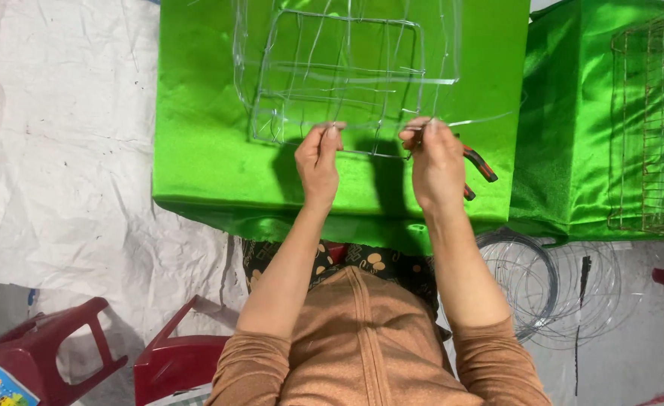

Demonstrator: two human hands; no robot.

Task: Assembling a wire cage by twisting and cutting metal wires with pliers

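Head view, looking straight down: both hands are up on the bench (196, 113), which is draped in shiny green satin cloth. The left hand (318, 162) has its fingers pinched together on the near edge of a silver wire frame (339, 75), fingertips closed on a thin strand. The right hand (436, 162) is pinching the same near edge just to the side, fingers drawn tight on the wire, and it also has a pair of pliers (478, 164) tucked under the palm; the red-and-black handles poke out to the right of the wrist. The wire frame itself lies on the green cloth in front of the hands, a rounded-corner rectangle crossed by several loose strands, with one long wire trailing off toward the right.

Over on the right there's a second green-covered bench (572, 113), carrying a finished wire grid rack (659, 120) with a coppery tint. Below it, on the floor, sit coils of wire (550, 282), a darker tight coil beside looser silver loops. Crumpled white sheeting (61, 150) covers the floor to the left. Down low, two red plastic stools (76, 346), one close against the person's orange sleeve (249, 368).
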